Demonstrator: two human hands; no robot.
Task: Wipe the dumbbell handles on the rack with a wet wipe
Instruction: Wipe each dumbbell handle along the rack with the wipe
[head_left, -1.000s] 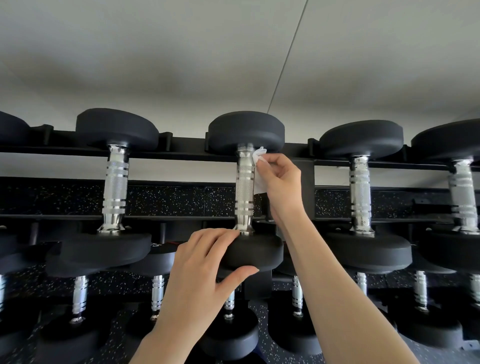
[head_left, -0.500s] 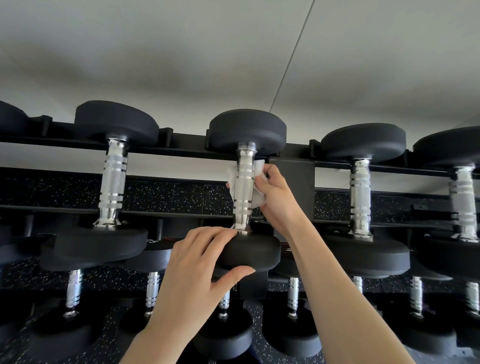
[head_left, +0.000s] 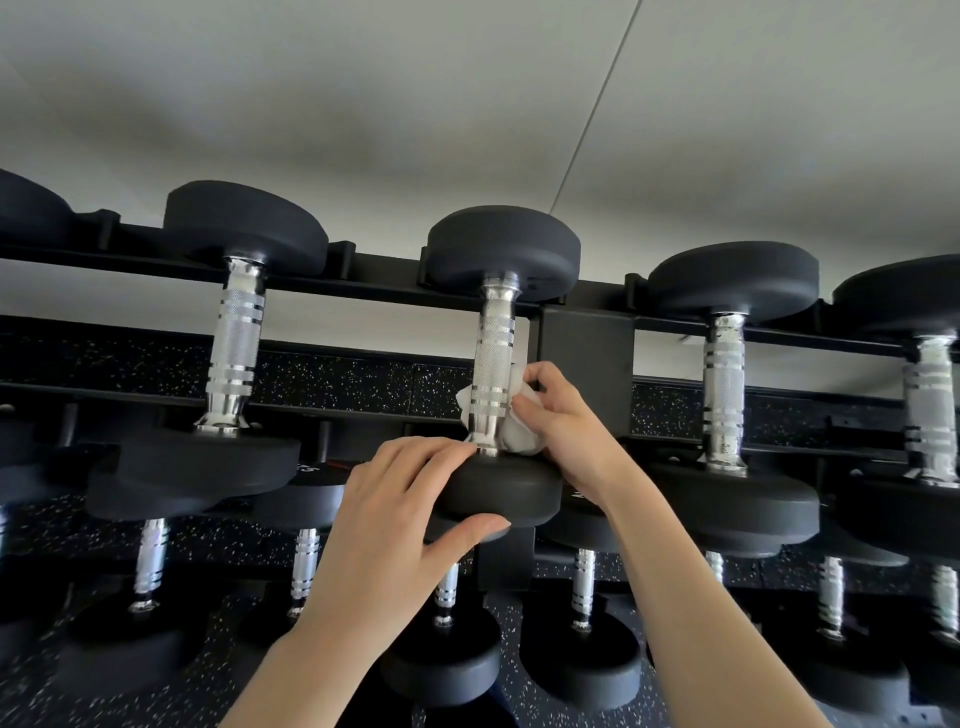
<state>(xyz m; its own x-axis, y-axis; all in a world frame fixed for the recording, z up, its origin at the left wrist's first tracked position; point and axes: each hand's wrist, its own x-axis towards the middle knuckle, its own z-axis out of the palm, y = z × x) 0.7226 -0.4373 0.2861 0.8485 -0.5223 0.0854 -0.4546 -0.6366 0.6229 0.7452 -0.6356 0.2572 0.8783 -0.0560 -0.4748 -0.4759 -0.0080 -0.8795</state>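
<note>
**Wiping the lower end of a dumbbell handle**

The right hand (head_left: 563, 415) is curling its fingers round a crumpled white wet wipe (head_left: 519, 439) and pressing it against the lower end of the knurled chrome handle (head_left: 493, 353). This handle belongs to the centre dumbbell (head_left: 504, 249), lying on the top tier of the black rack (head_left: 587, 353). The left hand (head_left: 395, 514) is clamping the near head (head_left: 514, 488) of the same dumbbell, fingers over its top, thumb hooked under its edge. Neighbouring dumbbells (head_left: 727, 395) are resting alongside, and a lower row (head_left: 582, 587) is sitting beneath them against a speckled black surface (head_left: 337, 382).
</note>
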